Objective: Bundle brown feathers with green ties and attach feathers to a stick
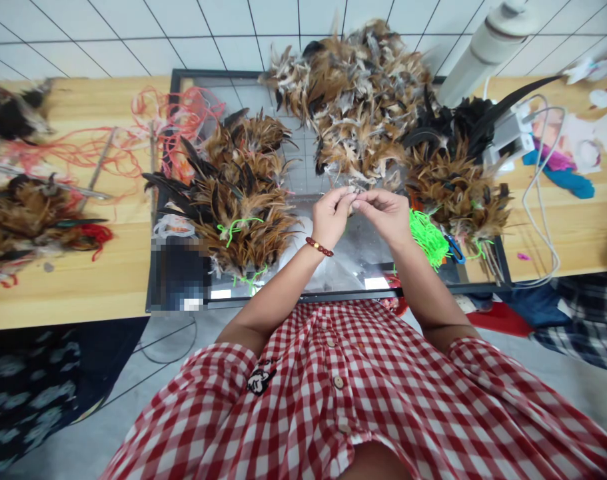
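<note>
My left hand point(333, 212), with a beaded bracelet point(319, 247) on its wrist, meets my right hand point(386, 212) at the fingertips above the glass-topped tray. Thumb and fingers of both are pinched together. Whatever lies between them is too small to make out against the feathers behind. Just beyond my fingers rises a large pile of loose brown and white feathers point(358, 100). Bundled brown feathers point(248, 193) tied with green string lie left of my left hand. Beside my right wrist is a bunch of bright green string point(428, 239), with more brown feather bundles point(456, 190) behind it.
A black tray frame point(283, 298) borders the glass. Tangled pink string point(103, 147) and further feather bundles point(23, 220) cover the left side of the wooden table point(58, 300). At the right stand a white bottle point(478, 57) and a white charger point(516, 133) with its cable.
</note>
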`<state>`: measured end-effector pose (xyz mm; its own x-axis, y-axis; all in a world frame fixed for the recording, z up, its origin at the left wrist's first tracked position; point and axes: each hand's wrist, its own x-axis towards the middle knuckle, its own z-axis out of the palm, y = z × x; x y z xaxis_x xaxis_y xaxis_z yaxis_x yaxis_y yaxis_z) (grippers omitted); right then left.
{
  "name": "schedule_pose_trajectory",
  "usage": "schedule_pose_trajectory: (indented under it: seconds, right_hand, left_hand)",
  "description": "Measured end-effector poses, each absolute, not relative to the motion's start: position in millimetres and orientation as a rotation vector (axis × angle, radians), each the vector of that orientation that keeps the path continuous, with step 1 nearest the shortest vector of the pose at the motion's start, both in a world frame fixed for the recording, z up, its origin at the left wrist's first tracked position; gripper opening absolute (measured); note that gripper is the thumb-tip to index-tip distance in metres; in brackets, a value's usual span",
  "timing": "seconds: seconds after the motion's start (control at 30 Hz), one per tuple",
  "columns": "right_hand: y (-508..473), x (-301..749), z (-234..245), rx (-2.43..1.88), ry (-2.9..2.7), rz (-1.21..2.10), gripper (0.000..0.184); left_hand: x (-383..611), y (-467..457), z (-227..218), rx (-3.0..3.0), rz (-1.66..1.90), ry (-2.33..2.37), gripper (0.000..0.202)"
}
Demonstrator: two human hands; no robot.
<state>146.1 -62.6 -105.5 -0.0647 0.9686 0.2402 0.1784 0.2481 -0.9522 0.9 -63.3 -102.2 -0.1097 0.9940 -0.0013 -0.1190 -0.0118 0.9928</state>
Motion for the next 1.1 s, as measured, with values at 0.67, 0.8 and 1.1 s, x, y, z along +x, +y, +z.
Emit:
schedule_pose_trajectory:
  seconds: [0.67, 0.8, 1.1]
  right_hand:
    - [-57.6, 165.7, -104.5, -1.218, -1.977, 0.231, 0.050]
    - [-62.4, 161.8, -101.6, -1.142, -2.092, 0.440, 0.061]
    - [-57.9, 160.9, -99.9, -1.070, -1.833, 0.748, 0.054]
  left_hand:
    - [4.8, -62.3, -96.2, 0.740, 1.150, 1.022, 0.028]
    - [5.7, -63.0, -89.5, 0.640, 1.167, 0.995, 0.026]
    - [4.7, -63.3, -86.4, 0.592, 1.142, 0.937, 0.021]
